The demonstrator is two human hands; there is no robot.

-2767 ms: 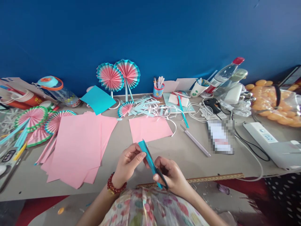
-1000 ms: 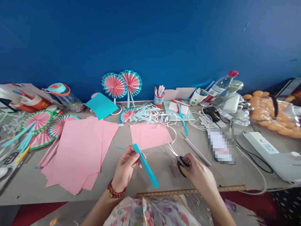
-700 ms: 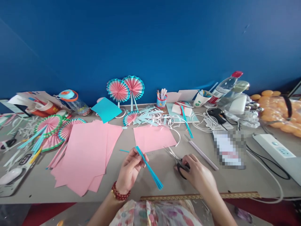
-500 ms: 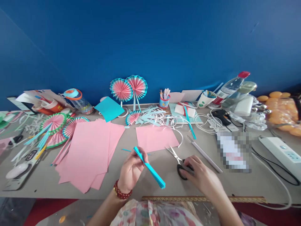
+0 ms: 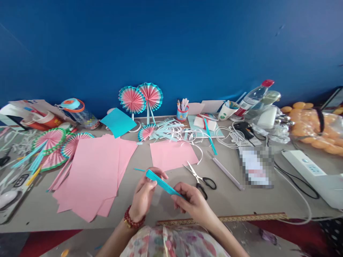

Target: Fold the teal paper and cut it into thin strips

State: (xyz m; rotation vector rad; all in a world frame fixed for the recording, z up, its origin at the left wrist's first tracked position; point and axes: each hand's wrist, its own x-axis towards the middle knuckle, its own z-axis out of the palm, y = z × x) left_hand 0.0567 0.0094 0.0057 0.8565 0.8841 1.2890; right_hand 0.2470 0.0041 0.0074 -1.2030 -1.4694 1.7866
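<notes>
A narrow folded strip of turquoise paper [image 5: 164,185] is stretched between my hands above the front of the table. My left hand [image 5: 144,192] pinches its upper left end between thumb and fingers. At the lower right end, my right hand [image 5: 190,201] is closed on it, and that tip is hidden by the fingers. Black-handled scissors [image 5: 199,177] lie with blades spread, just beyond my right hand. A sheet of pink paper [image 5: 173,155] lies past both hands, and a thin turquoise sliver [image 5: 139,170] rests beside my left fingers.
A stack of pink sheets [image 5: 93,175] covers the table's left, with pleated fans [image 5: 50,141] beyond. Paper strips [image 5: 174,130] lie heaped at the back near a pen cup [image 5: 182,112]. On the right are a paper knife-like stick [image 5: 227,173], a power strip [image 5: 308,164] and cables.
My right hand has left the scissors on the table and moved left to grip the turquoise strip's free end. The strip has turned to show its flat side. The view shifted slightly right.
</notes>
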